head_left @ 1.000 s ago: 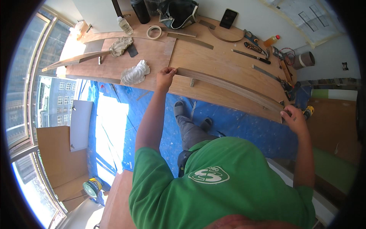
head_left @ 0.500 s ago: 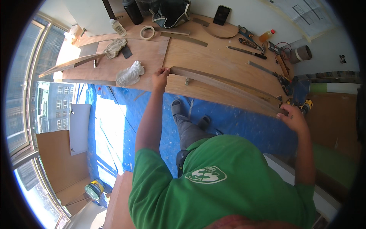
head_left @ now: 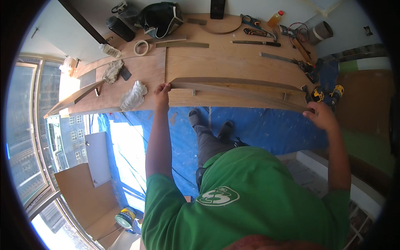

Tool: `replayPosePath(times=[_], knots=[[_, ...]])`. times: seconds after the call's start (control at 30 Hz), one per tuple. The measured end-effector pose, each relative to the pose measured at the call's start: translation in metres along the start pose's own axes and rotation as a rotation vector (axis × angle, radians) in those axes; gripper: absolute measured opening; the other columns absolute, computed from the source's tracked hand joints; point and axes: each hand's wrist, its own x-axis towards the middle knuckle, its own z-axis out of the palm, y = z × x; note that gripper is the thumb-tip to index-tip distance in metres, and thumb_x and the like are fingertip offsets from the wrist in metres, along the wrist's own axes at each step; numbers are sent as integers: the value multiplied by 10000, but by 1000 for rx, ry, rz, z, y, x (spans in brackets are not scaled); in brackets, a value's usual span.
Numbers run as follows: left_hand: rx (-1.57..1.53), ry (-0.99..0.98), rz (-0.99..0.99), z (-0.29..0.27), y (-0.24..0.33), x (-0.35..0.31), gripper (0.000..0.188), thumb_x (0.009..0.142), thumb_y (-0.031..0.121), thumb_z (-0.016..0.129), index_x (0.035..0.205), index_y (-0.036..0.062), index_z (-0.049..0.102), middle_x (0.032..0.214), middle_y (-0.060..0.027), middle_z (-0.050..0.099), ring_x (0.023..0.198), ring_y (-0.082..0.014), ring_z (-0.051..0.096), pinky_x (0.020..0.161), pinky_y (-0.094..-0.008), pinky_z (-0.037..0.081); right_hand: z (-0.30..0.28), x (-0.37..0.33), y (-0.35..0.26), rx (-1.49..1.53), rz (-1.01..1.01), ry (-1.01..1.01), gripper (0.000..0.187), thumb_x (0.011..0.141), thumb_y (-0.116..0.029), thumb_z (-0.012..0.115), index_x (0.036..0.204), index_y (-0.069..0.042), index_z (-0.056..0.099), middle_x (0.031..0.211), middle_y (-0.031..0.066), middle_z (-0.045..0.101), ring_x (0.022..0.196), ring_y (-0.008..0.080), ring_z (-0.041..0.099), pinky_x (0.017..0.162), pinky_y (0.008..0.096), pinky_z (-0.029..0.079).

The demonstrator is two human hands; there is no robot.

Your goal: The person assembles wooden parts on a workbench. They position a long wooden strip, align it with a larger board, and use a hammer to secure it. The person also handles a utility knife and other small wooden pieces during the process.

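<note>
strip in r hand (end v. unclear)

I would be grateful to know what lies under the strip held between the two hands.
Wooden worktop shows on both sides along most of the strip; whatever the strip itself covers cannot be seen.

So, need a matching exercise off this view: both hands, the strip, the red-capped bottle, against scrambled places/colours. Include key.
1. Left hand
2. Right hand
3. Strip
4. Red-capped bottle

A. Spans from hand to hand
B. Pinches the strip's end farther from the window
C. Orange, no hand on it
D. Pinches the strip's end nearer the window

Pairs: 1-D, 2-B, 3-A, 4-C
</note>
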Motion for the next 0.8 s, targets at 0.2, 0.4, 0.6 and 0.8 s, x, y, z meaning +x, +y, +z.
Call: replayPosePath(times=[0.2, 0.4, 0.6, 0.8], knots=[[-47, 10, -32, 0, 0, -2, 206, 953, 231, 728, 1043, 46, 713, 860, 10, 667, 810, -88, 576, 729, -251, 415, 16, 12, 22, 61, 85, 55, 313, 850, -315, 792, 937, -28, 699, 699, 127, 623, 629, 243, 587, 628, 384, 467], [139, 68, 98, -9, -1, -3, 286, 894, 228, 764, 1129, 78, 699, 1023, -17, 704, 925, -123, 632, 831, -299, 448, 27, 24, 34, 116, 77, 118, 328, 857, -329, 794, 930, -26, 692, 725, 128, 646, 639, 233, 600, 626, 368, 472], [1117, -86, 978, 34, 73, -55, 454, 799, 208, 740, 1234, 108, 660, 1204, -84, 655, 1140, -291, 604, 1010, -451, 437, 23, 24, 33, 87, 35, 196, 330, 851, -319, 797, 893, -19, 666, 763, 147, 663, 647, 247, 606, 636, 380, 481], [1144, -258, 1097, 39, 57, -33, 374, 809, 193, 712, 1172, 113, 675, 1124, -52, 680, 1117, -266, 611, 1010, -452, 436, 16, 27, 30, 64, 1, 210, 340, 854, -324, 792, 865, -16, 648, 749, 157, 656, 639, 260, 602, 633, 386, 479]])
